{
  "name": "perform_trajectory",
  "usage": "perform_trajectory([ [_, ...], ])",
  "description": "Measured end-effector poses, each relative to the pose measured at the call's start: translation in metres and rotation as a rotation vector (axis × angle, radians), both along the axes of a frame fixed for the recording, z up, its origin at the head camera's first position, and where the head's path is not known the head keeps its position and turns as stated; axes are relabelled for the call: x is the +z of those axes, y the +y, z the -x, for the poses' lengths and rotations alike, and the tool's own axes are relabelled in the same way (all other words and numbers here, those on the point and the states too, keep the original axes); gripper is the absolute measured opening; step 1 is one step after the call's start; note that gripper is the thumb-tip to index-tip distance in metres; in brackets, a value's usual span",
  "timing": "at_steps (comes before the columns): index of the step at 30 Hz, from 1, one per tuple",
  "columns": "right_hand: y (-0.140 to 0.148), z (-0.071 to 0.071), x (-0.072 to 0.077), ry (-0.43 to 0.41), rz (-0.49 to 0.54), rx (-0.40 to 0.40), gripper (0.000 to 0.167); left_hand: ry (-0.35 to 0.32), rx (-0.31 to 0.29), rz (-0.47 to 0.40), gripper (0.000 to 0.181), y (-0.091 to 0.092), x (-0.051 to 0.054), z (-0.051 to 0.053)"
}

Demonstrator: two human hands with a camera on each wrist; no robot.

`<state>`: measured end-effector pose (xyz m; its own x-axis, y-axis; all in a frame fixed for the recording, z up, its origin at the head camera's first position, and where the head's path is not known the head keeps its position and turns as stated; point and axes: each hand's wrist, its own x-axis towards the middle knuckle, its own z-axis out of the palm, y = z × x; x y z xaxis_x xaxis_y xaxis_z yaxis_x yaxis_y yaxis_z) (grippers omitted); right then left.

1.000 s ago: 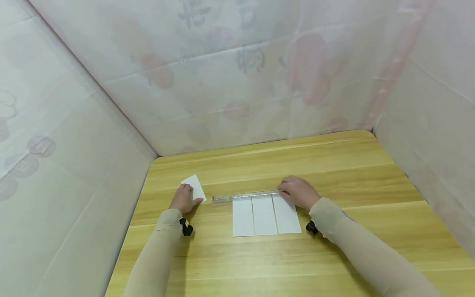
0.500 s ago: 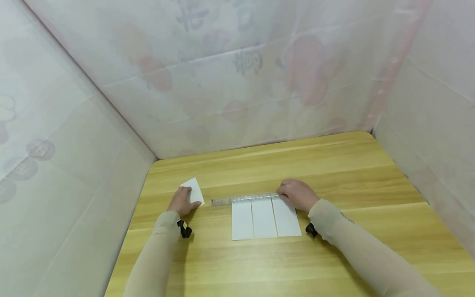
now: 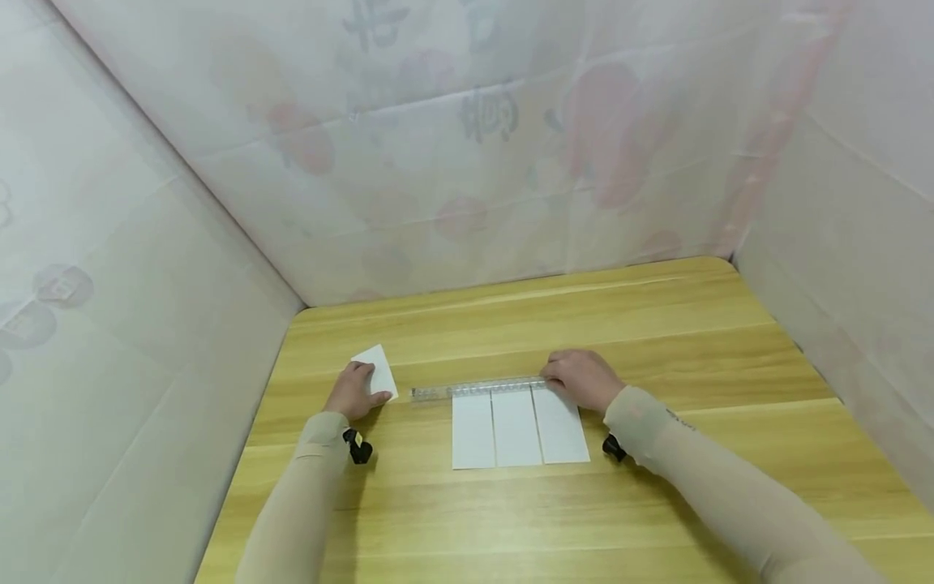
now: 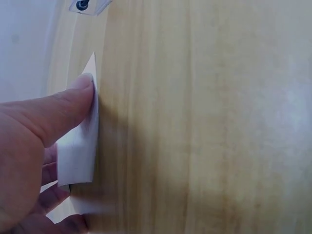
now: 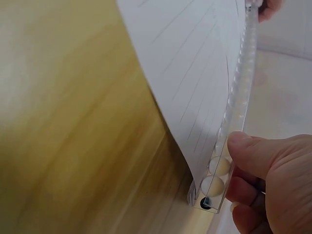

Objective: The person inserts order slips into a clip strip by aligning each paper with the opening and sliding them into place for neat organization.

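Note:
My left hand (image 3: 351, 392) pinches a small white paper slip (image 3: 383, 376) at the left of the table, thumb on the near side. In the left wrist view the slip (image 4: 78, 151) is slightly bent between thumb and fingers. My right hand (image 3: 585, 380) pinches the right end of a clear plastic strip (image 3: 474, 388). Round holes run along this strip (image 5: 219, 165) in the right wrist view. Below it, side by side, lie three white paper slips (image 3: 516, 430), their top edges at the strip. Faint lines mark the paper (image 5: 195, 87) near my right hand.
A wood-grain table (image 3: 474, 519) carries everything. Pale printed sheeting (image 3: 452, 186) stands behind it and on both sides. Small black devices sit at both wrists, such as the left wrist camera (image 3: 358, 446).

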<state>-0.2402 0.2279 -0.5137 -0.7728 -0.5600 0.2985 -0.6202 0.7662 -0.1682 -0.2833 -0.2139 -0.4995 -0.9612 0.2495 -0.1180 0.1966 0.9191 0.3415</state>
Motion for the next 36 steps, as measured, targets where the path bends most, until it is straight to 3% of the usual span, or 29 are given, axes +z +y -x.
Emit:
perform_trajectory([
  [11, -0.005, 0.002, 0.006, -0.004, -0.066, 0.038, 0.010, 0.017, 0.020, -0.059, 0.068, 0.004, 0.003, -0.001],
  [19, -0.007, 0.000, 0.008, 0.004, -0.072, 0.057, 0.012, 0.085, 0.019, -0.064, 0.052, 0.005, -0.004, -0.011],
  [25, -0.005, 0.005, 0.007, 0.019, -0.066, 0.069, 0.012, 0.126, -0.005, -0.037, 0.043, 0.005, -0.003, -0.019],
  [31, -0.005, 0.006, 0.007, -0.009, -0.090, 0.079, 0.011, 0.107, 0.069, -0.002, 0.064, 0.006, -0.010, -0.019],
  [36, -0.005, 0.006, 0.009, -0.021, -0.086, 0.067, 0.012, 0.115, 0.126, 0.078, 0.088, 0.010, -0.021, -0.012],
])
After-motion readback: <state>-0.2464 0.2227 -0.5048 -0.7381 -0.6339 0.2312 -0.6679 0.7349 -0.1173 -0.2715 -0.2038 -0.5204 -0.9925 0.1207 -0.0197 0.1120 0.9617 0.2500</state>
